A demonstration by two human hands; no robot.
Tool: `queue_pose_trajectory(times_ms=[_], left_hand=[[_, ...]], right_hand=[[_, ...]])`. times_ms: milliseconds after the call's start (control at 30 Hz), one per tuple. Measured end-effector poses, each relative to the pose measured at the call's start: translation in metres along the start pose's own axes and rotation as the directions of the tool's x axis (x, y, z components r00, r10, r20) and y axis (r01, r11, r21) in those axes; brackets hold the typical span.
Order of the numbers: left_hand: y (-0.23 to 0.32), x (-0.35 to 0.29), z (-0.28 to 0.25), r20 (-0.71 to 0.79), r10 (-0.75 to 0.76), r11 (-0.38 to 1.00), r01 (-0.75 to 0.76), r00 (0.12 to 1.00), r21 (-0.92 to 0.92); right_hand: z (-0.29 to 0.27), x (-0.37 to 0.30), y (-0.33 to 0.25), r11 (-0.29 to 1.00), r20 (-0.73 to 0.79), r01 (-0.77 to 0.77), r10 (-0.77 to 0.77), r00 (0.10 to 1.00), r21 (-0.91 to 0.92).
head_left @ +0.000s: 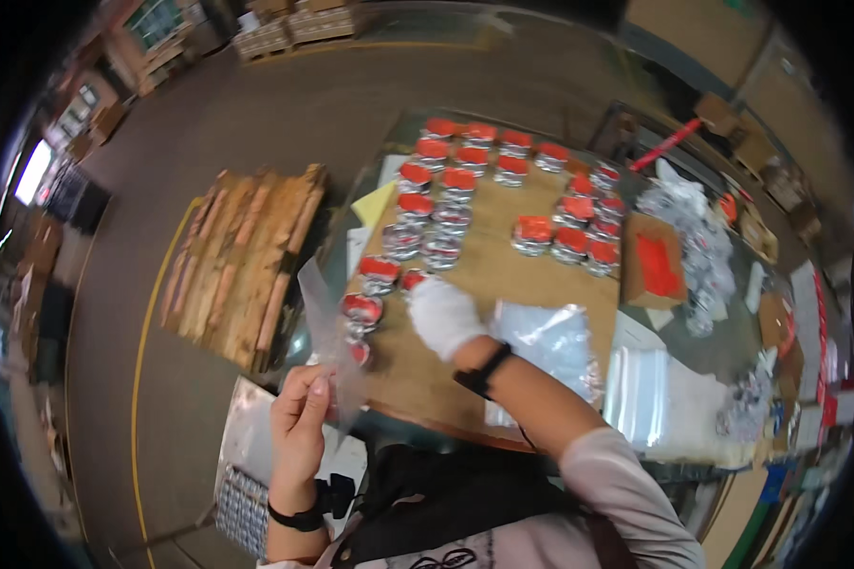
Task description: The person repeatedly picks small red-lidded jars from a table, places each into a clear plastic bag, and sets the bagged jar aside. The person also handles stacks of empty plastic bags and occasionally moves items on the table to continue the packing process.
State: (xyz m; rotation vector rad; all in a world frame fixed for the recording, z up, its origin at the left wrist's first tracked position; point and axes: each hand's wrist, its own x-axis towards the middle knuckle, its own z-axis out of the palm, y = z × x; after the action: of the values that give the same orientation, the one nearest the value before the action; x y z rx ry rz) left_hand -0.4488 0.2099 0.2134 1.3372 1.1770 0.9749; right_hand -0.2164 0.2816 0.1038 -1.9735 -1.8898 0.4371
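Note:
My bare left hand (299,417) pinches a clear plastic bag (321,308) upright at the near left edge of the table. My right hand (443,318), in a white glove, reaches over the brown board, its fingertips closed at a small red-topped silver piece (412,279); the grip itself is partly hidden by the glove. Just left of the glove stand more shiny silver pieces with red tops (380,273). Several others of this kind (457,180) are lined up in rows farther back and at the right (570,242).
A pile of clear plastic bags (546,341) lies right of my right forearm. Beyond it stand an open carton (652,261) with red pieces inside and a heap of clear wrapped items (697,242). A wooden pallet (242,261) is on the floor to the left.

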Motion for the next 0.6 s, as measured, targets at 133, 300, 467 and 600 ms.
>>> queue_pose_trajectory(times_ms=[133,300,467,600], left_hand=[[-0.015,0.025,0.025,0.139,0.382,0.764,-0.397,0.914,0.509],[-0.078,0.045,0.084,0.553,0.279,0.668,-0.572,0.785,0.475],[-0.174,0.063,0.129,0.531,-0.455,0.739,0.636,0.715,-0.223],[-0.144,0.059,0.114,0.313,0.071,0.992,-0.1,0.947,0.076]], right_hand=[[0.008,0.015,0.006,0.999,-0.091,-0.045,0.047,0.995,0.027],[-0.082,-0.056,0.019,0.867,-0.167,-0.122,0.228,0.959,0.482],[-0.025,-0.13,0.016,0.929,-0.308,-0.068,0.189,0.932,0.364],[0.01,-0.153,0.009,0.976,-0.209,-0.108,0.067,0.976,-0.19]])
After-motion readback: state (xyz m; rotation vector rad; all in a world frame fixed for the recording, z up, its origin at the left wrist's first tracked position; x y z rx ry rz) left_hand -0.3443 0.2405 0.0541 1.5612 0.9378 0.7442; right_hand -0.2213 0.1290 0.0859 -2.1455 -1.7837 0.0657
